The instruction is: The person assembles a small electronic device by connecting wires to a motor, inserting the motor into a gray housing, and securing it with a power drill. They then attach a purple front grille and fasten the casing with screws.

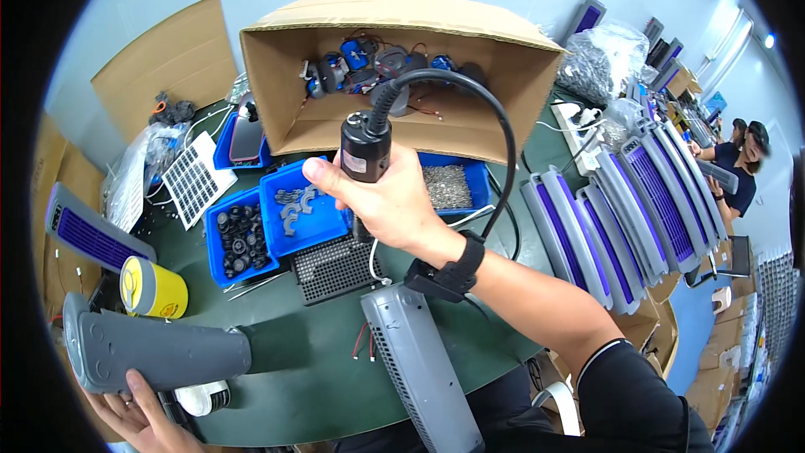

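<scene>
My right hand [394,201] is wrapped round a black corded electric screwdriver [366,151], held upright over a perforated black tray [335,270]. A thick cable loops from its top to the right. At the lower left, my left hand [142,419] grips the near edge of a long dark grey plastic housing [159,351], thumb on its side and fingers partly hidden behind it. A second grey housing [415,361] with a vented side lies before me at the table's front edge, with thin red and black wires beside it.
Blue bins hold black round parts [243,239], grey curved clips [295,205] and small screws [447,186]. Behind them stands an open cardboard box [402,130] of motors. Grey-and-purple slatted units [616,210] are stacked at right; a yellow container [155,288] stands left. A co-worker [738,164] is far right.
</scene>
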Demonstrator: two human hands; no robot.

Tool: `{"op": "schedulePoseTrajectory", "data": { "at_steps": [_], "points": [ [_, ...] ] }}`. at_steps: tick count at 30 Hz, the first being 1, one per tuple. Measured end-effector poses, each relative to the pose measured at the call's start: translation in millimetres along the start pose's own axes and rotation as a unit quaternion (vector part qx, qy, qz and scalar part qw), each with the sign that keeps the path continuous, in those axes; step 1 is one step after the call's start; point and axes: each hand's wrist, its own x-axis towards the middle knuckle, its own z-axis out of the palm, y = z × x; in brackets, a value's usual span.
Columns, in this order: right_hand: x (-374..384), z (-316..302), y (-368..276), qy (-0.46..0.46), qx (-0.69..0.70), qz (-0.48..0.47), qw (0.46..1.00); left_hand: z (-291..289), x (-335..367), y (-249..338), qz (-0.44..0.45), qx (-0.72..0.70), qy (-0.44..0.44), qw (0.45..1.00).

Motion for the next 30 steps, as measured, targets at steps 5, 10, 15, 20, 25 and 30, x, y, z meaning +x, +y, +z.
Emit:
{"op": "schedulePoseTrajectory", "data": {
  "at_steps": [5, 10, 15, 20, 25, 30],
  "points": [
    [-3, -1, -3, 0.037, -0.002, -0.006, 0.999, -1, 0, -5, 0.018, -0.007, -0.002, 1.0],
    [-7, -3, -3, -0.003, -0.024, -0.014, 1.0, -5, -10, 16, 0.045, 0.054, 0.084, 0.994],
    [-8, 3, -4, -0.042, 0.021, -0.006, 0.999, -2, -41, 28, 0.237, -0.074, -0.009, 0.969],
    [-6, 4, 1, -0.009, 0.012, -0.031, 0.999, 54, -107, 34, -0.098, -0.038, -0.407, 0.908],
    [-11, 4, -2, 0.014, -0.033, -0.035, 0.999, 90, -127, 40, -0.211, -0.019, -0.497, 0.841],
    [-9, 0, 0, -0.068, 0.021, -0.026, 0.997, 117, -132, 31, -0.199, 0.037, -0.518, 0.831]
  ]
}}
